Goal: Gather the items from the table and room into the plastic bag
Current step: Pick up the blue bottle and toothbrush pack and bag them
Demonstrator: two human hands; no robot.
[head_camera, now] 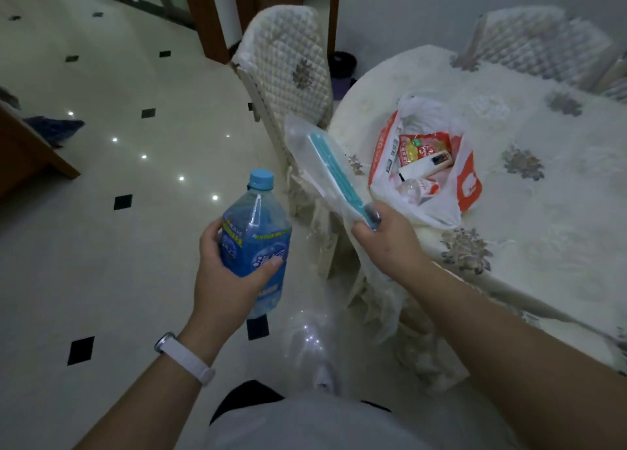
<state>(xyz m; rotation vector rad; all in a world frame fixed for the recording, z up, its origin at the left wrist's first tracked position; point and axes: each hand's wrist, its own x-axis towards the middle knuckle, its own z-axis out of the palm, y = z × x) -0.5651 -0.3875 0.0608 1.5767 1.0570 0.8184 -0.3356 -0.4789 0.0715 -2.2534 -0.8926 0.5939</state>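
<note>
Head view: left of the plastic bag (437,212), the left hand (230,273) curls its fingers round a blue bottle (254,239). The bottle is smooth thin plastic, likely slick and crushable, so it is best gripped mid-label. The right hand (386,239) pinches a flat, floppy clear packet (325,164) by its lower end, just beside the bag's mouth.
</note>
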